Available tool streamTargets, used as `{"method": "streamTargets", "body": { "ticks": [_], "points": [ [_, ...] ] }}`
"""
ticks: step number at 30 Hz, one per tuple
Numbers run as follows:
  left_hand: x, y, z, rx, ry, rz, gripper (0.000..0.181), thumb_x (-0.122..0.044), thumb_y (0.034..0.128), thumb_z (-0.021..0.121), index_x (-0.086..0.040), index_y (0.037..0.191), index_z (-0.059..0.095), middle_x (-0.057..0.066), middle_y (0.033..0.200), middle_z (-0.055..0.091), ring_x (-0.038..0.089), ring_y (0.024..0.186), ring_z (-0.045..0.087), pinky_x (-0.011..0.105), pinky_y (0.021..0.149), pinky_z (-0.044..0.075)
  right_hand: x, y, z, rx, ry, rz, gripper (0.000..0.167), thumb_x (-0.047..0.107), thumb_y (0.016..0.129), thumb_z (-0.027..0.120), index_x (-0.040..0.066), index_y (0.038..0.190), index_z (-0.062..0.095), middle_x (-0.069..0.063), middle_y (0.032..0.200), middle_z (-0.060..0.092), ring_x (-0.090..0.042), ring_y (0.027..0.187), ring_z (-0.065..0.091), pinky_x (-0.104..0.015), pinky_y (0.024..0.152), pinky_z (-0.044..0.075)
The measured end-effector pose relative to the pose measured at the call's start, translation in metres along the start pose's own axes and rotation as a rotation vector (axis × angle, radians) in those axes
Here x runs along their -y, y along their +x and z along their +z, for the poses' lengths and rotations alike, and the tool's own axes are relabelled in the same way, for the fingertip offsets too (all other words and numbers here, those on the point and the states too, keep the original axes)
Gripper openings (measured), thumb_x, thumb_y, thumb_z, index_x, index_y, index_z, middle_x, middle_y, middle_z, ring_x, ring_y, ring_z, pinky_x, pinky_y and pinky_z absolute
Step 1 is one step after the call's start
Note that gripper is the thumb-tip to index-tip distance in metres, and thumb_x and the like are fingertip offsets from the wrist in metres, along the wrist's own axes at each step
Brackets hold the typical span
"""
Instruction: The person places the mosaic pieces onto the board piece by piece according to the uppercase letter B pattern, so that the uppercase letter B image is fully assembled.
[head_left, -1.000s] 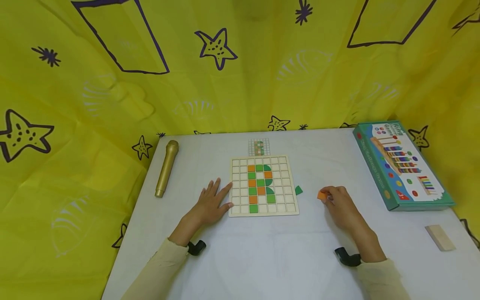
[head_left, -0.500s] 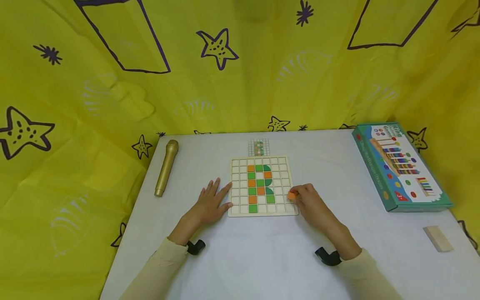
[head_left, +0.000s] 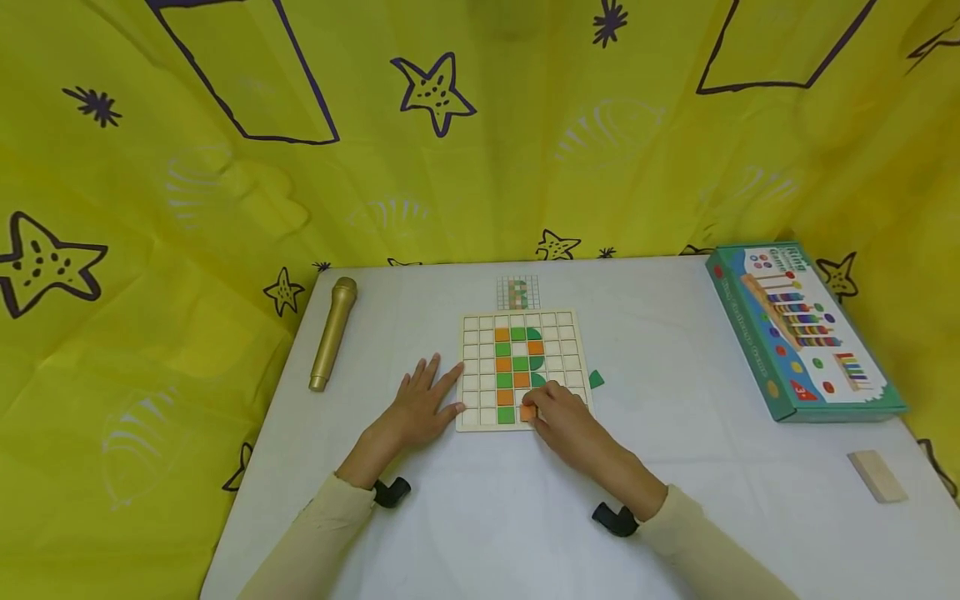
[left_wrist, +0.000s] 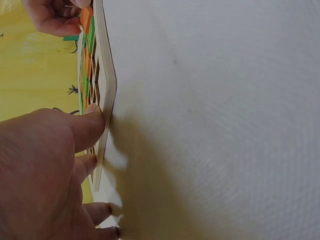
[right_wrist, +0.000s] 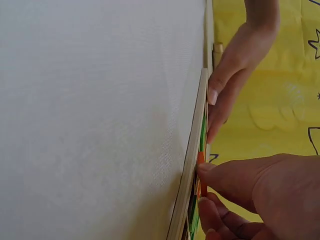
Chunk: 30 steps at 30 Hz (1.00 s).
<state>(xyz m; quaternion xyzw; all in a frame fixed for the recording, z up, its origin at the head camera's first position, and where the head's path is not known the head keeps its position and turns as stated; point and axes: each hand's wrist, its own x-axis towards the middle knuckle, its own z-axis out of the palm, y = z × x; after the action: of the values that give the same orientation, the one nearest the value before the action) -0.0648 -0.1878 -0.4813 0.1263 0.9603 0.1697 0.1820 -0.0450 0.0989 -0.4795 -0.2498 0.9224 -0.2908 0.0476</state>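
Observation:
A wooden grid board (head_left: 562, 333) lies on the table, with orange and green tiles set in its cells in the shape of a letter R. My right hand (head_left: 572, 427) pinches an orange square tile (head_left: 528, 413) between thumb and finger over the lower part of the board. In the right wrist view, that tile (right_wrist: 203, 189) stands at the board's surface, partly covered by the fingers. My left hand (head_left: 415, 408) lies spread at the board's left edge. Its thumb (left_wrist: 90, 127) touches the rim in the left wrist view.
A green quarter-round-looking piece (head_left: 596, 379) lies right of the board. Behind the board is a small pattern card (head_left: 517, 292). A gold microphone (head_left: 333, 333) lies to the left. A game box (head_left: 806, 333) and a wooden block (head_left: 877, 476) are on the right.
My right hand has carried the orange tile leftward from the bare table, past the board's right edge, to its lower middle cells. The left hand stays in place.

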Motion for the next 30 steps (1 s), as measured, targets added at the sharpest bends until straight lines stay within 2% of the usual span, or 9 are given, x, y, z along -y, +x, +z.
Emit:
{"method": "streamTargets", "body": {
  "ticks": [7,14,20,26,30],
  "points": [
    [0.0004,0.0001,-0.0015,-0.009,-0.006,0.004,0.073,-0.052,0.1086,0.052,-0.026,0.170,0.023,0.020,0.177,0.003,0.044,0.163,0.000,0.064,0.129,0.008,0.0037,0.0065,-0.0006,0.010,0.003,-0.007,0.010,0.003,0.094,0.077,0.009,0.100,0.072,-0.003,0.103,0.064,-0.022,0.098,0.062,-0.036,0.081,0.046],
    [0.0010,0.0013,-0.0002,-0.013,-0.004,0.009,0.073,-0.052,0.1082,0.053,-0.026,0.170,0.024,0.020,0.177,0.004,0.045,0.163,0.000,0.066,0.129,0.008,0.0049,0.0092,-0.0016,0.002,-0.036,-0.031,0.012,0.003,0.091,0.081,0.010,0.096,0.074,-0.002,0.100,0.063,-0.022,0.094,0.061,-0.035,0.079,0.045],
    [0.0005,0.0001,-0.0010,-0.010,-0.008,0.006,0.073,-0.051,0.1082,0.053,-0.026,0.170,0.024,0.020,0.177,0.004,0.045,0.163,0.000,0.065,0.129,0.008,0.0032,0.0094,-0.0020,0.011,-0.070,-0.100,0.012,0.004,0.091,0.081,0.013,0.096,0.075,0.002,0.095,0.059,-0.017,0.087,0.057,-0.030,0.074,0.044],
    [-0.0001,-0.0013,-0.0022,-0.004,-0.015,0.005,0.073,-0.051,0.1081,0.053,-0.026,0.170,0.024,0.020,0.177,0.004,0.045,0.163,0.000,0.065,0.129,0.008,-0.0009,0.0080,-0.0051,0.016,-0.042,-0.160,0.014,0.001,0.092,0.080,0.012,0.099,0.076,0.001,0.095,0.060,-0.015,0.085,0.058,-0.032,0.078,0.052],
    [0.0005,-0.0004,-0.0013,-0.006,-0.016,0.010,0.073,-0.051,0.1083,0.053,-0.025,0.170,0.024,0.021,0.177,0.005,0.045,0.163,0.001,0.066,0.129,0.008,-0.0024,0.0074,-0.0043,0.012,-0.030,-0.164,0.016,0.000,0.091,0.081,0.010,0.102,0.075,0.000,0.097,0.060,-0.016,0.086,0.059,-0.033,0.080,0.054]
  ]
}}
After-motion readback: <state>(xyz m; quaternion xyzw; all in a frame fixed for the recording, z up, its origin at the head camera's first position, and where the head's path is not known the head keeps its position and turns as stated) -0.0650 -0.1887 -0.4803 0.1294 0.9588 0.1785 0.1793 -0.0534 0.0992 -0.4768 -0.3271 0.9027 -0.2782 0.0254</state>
